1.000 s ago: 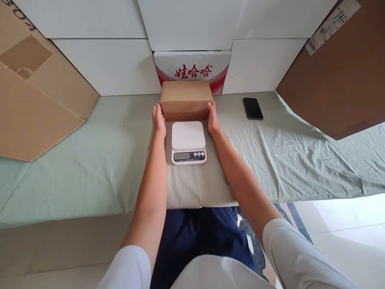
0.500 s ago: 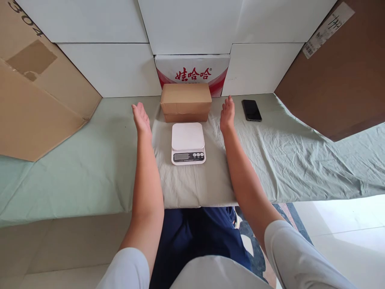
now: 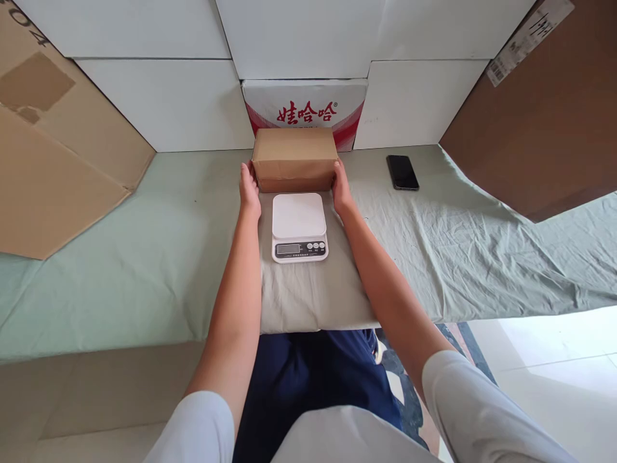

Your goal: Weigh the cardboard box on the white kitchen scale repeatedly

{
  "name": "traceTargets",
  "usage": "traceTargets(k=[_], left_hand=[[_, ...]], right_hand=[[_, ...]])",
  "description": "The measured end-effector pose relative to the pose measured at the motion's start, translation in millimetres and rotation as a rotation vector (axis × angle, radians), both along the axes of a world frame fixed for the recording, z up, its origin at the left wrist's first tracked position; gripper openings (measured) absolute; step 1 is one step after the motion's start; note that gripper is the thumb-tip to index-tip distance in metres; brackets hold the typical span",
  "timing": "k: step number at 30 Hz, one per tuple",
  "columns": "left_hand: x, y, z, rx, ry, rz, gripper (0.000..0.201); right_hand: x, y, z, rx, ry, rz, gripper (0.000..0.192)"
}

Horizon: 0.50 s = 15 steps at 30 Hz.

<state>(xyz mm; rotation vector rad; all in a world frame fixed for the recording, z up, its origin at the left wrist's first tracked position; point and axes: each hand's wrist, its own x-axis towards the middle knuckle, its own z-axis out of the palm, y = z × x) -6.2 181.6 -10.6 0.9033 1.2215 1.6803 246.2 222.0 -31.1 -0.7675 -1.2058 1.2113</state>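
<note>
Centrally, at the far side of the table (image 3: 144,257), the left hand (image 3: 249,190) and right hand (image 3: 342,188) formed a grip clamped on opposite ends of the brown carton (image 3: 295,159), with the white scale (image 3: 299,217) on its near side.

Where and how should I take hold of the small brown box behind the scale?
Probably best by the two short ends of the small brown box, coming from left and right together: it lies wide, with the scale close in front and the red-lettered carton behind.
</note>
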Motion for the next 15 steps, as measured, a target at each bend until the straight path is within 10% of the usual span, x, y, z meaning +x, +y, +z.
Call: traceTargets(k=[15], left_hand=[[1.4, 9.9, -7.7, 0.093, 0.053, 0.005, 0.095]], right_hand=[[-11.3, -14.1, 22.4, 0.012, -0.007, -0.075, 0.106]])
